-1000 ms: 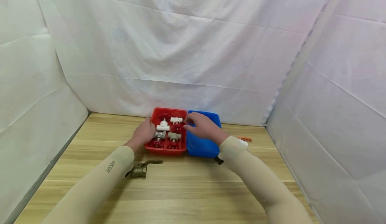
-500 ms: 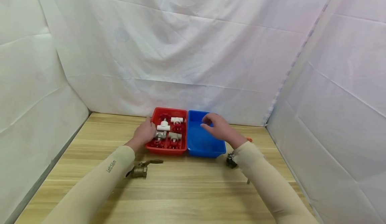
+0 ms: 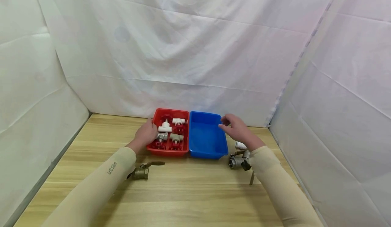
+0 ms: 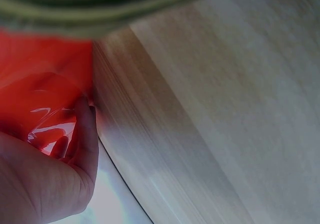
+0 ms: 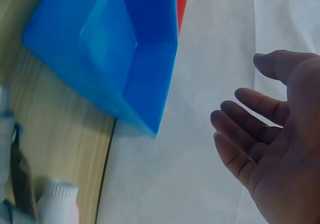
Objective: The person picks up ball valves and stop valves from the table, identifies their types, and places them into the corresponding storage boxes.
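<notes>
My left hand (image 3: 146,132) holds the left wall of the red bin (image 3: 168,154) in the head view. Fingers press the glossy red outer side (image 4: 45,63) in the left wrist view. Inside the bin lie several valves with red handwheels: a white tee-shaped valve (image 3: 165,128), a grey-beige one (image 3: 176,137) and others. Beside it stands a blue bin (image 3: 208,154), its bare floor visible. My right hand (image 3: 238,130) hovers at the blue bin's far right side, fingers loosely bent. The right wrist view shows that hand (image 5: 285,139) with nothing in it.
A brass ball valve (image 3: 141,173) with a lever lies left, partly behind my left sleeve. Metal ball valves (image 3: 236,162) and a white fitting (image 3: 240,145) lie right of the blue bin, partly under my right forearm. White cloth (image 3: 183,50) encloses the wooden table.
My right hand has moved right, from above the bins' shared edge across the blue bin to its right side, uncovering its interior and the metal valves. The left hand stays put.
</notes>
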`<state>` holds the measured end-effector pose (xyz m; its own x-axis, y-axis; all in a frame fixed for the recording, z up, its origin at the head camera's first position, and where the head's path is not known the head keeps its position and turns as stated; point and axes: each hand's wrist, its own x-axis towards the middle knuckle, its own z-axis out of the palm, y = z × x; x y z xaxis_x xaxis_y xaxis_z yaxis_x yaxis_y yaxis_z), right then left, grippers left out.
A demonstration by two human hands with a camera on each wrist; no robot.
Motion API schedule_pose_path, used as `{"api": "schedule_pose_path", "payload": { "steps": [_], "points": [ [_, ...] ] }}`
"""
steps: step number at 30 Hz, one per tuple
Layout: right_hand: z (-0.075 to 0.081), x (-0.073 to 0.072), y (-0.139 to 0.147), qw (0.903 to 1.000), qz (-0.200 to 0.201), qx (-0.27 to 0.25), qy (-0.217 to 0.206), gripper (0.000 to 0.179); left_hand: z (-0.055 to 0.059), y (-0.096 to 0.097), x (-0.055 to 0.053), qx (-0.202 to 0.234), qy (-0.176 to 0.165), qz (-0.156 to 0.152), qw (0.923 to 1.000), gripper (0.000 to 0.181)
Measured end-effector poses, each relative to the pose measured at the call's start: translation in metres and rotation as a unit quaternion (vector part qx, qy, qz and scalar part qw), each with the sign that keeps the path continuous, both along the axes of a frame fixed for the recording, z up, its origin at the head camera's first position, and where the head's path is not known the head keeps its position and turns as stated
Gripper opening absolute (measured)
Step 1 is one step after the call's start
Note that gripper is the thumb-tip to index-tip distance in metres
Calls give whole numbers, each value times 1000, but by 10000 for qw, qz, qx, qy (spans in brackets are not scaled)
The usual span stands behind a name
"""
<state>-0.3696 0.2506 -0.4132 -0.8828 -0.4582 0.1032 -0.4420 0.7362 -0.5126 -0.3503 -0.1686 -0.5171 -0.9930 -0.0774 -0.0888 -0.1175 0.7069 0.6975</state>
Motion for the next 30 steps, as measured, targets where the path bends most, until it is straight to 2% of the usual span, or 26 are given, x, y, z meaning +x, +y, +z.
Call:
{"api": "schedule_pose_path", "payload": {
  "steps": [9, 19, 24, 30],
  "points": [
    [-6, -3, 19, 9997, -148, 85, -184, 39, 3, -1, 1, 7, -33, 16, 10000, 56],
    [-10, -5, 41, 9987, -367, 121, -344, 41, 0, 0, 0, -12, 2, -11, 10000, 56],
    [-13, -6, 52, 9985, -435, 166, -298, 42, -1, -1, -2, 27, -55, 10, 10000, 57],
    [-17, -9, 63, 9970, -611, 392, -258, 53, -2, -1, -3, 84, -46, 32, 9999, 58]
  ]
}}
